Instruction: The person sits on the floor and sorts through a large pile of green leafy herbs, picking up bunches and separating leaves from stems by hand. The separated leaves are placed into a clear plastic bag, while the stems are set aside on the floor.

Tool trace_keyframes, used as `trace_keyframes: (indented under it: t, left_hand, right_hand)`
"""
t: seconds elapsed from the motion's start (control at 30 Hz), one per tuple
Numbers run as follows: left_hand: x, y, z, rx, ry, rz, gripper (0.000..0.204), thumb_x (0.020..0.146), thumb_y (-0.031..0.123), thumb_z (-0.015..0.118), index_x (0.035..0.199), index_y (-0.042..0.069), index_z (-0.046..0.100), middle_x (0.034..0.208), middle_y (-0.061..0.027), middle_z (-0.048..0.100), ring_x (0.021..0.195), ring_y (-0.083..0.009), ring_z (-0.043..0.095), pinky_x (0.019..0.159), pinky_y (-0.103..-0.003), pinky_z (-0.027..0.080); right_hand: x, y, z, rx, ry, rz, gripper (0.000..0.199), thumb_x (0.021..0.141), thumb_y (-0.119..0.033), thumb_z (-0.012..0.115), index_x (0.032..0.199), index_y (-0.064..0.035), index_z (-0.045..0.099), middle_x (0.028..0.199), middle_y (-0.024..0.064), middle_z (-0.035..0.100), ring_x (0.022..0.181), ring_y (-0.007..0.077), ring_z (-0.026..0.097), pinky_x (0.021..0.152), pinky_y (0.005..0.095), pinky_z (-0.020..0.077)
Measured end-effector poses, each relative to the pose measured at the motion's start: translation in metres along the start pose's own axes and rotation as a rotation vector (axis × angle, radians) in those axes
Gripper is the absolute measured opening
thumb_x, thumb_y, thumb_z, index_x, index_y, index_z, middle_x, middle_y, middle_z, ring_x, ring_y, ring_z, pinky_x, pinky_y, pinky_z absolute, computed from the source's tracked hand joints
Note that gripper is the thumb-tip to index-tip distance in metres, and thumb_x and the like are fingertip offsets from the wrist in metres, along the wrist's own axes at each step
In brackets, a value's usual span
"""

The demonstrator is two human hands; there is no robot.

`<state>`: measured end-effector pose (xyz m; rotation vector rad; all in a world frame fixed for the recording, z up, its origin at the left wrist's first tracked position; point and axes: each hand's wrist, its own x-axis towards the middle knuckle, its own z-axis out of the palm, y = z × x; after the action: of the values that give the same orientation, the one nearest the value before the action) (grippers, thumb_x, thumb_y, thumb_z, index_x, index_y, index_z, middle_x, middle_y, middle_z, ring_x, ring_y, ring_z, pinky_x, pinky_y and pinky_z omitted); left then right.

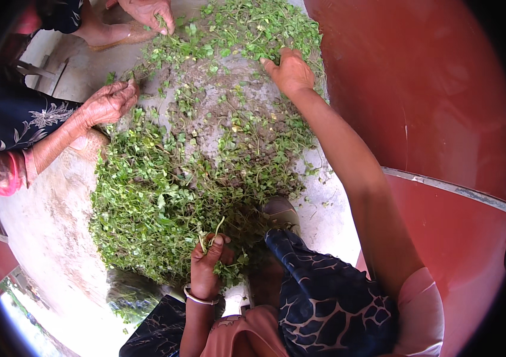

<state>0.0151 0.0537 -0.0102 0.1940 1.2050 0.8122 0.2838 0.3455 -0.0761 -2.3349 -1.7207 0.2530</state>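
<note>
Concrete flooring [44, 232] at 9 o'clock was pale and soil-stained. A co-worker's nearer hand [111, 102] at 10 o'clock appeared to pinch a sprig; the farther hand [149, 13] at 11 o'clock held another. Leafy greens [158, 205] formed a loose mat, densest at 8 o'clock and extending to 12 o'clock: small lobed leaves, thin stems, brown debris between. Sprigs likely handled as light, limp and easily bruised; grip was best taken low on the stems. At 7 o'clock, the left hand [208, 266], above a pale rigid bangle [200, 299], was closed around slender stems [210, 240]. At 1 o'clock, the right hand [291, 72] met the greens, thumb parted; whether it held anything could not be determined. Glossy red panelling [419, 65] occupied 2 o'clock.
</note>
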Motion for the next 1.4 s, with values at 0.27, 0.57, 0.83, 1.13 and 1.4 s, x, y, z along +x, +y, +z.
trace_keyframes:
  t: [0.27,0.57,0.83,1.13,1.4]
  left_hand:
    - [0.005,0.007,-0.012,-0.055,0.037,0.007,0.022,0.09,0.024,0.061,0.089,0.002,0.06,0.06,-0.0008,0.049,0.054,-0.0104,0.041,0.055,-0.027,0.035]
    - [0.005,-0.003,-0.009,0.002,0.114,0.009,0.021,0.091,0.021,0.058,0.088,0.001,0.056,0.053,0.0035,0.036,0.05,-0.0093,0.033,0.052,-0.026,0.031]
    - [-0.004,-0.016,-0.018,-0.01,0.065,-0.001,0.021,0.09,0.023,0.06,0.087,0.002,0.059,0.058,-0.0003,0.047,0.054,-0.0107,0.041,0.055,-0.026,0.034]
    - [-0.013,-0.023,-0.009,-0.012,0.073,0.007,0.017,0.092,0.02,0.056,0.088,0.003,0.057,0.053,0.0039,0.035,0.05,-0.0093,0.031,0.05,-0.026,0.028]
    - [-0.009,-0.021,0.001,-0.084,0.067,-0.025,0.018,0.092,0.021,0.057,0.089,0.003,0.056,0.055,0.0034,0.035,0.051,-0.0095,0.031,0.052,-0.027,0.029]
  right_hand:
    - [0.043,-0.002,0.021,-0.204,-0.136,-0.059,0.041,0.087,-0.041,0.053,0.106,-0.0062,0.06,0.106,0.0171,0.063,0.095,0.0319,0.063,0.076,0.0426,0.0511]
    - [-0.015,0.021,-0.029,1.066,-0.453,0.214,0.021,0.091,-0.025,0.059,0.085,-0.0057,0.056,0.072,0.0002,0.054,0.051,0.0045,0.041,0.043,0.0205,0.033]
    - [-0.116,0.058,-0.069,1.015,-0.715,0.199,0.033,0.092,-0.032,0.057,0.109,-0.0039,0.059,0.082,0.0005,0.061,0.065,0.009,0.056,0.056,0.0202,0.0446]
    - [-0.147,0.077,-0.053,0.388,-0.357,-0.051,0.015,0.086,-0.02,0.06,0.096,-0.0098,0.063,0.089,0.0142,0.064,0.075,0.0283,0.061,0.071,0.033,0.0475]
    - [-0.133,0.022,-0.033,0.1,-0.182,-0.562,0.028,0.077,-0.004,0.056,0.102,-0.0149,0.061,0.092,0.0107,0.058,0.078,0.0297,0.062,0.067,0.04,0.0512]
